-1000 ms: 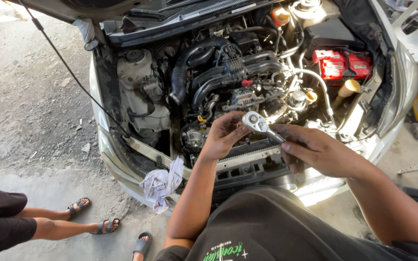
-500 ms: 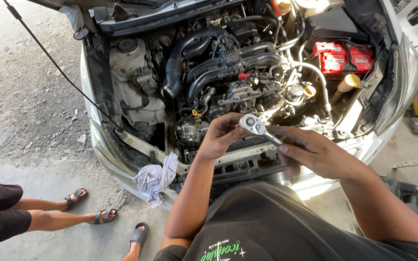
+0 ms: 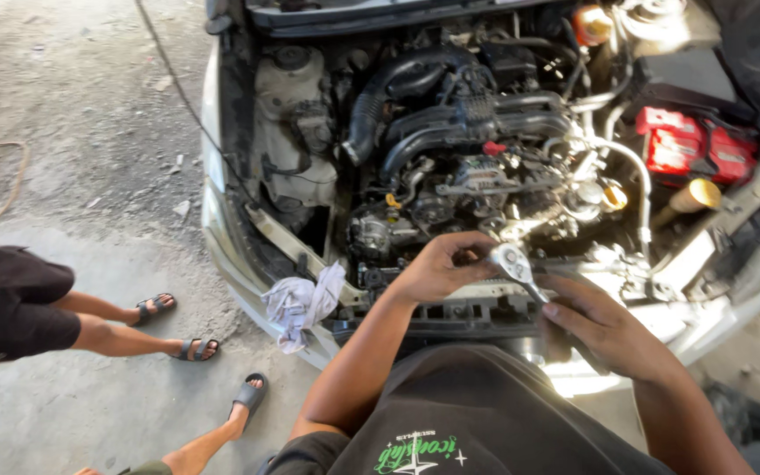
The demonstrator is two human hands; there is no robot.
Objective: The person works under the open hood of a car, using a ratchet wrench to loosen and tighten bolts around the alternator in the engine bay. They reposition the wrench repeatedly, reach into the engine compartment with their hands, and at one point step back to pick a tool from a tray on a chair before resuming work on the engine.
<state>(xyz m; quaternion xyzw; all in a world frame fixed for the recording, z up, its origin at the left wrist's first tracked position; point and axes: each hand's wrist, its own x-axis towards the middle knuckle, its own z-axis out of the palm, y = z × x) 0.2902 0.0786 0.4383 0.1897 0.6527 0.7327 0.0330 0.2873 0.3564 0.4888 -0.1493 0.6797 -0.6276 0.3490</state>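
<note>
Bystander's sandalled legs (image 3: 147, 321), far left, on concrete. Crumpled rag (image 3: 303, 299), draped over the car's front edge. Left hand (image 3: 437, 268), fingers curled onto the ratchet (image 3: 514, 264) head, just before the engine (image 3: 468, 167). Right hand (image 3: 600, 325), closed around the ratchet's handle. Red battery cover (image 3: 697, 149), far right.
</note>
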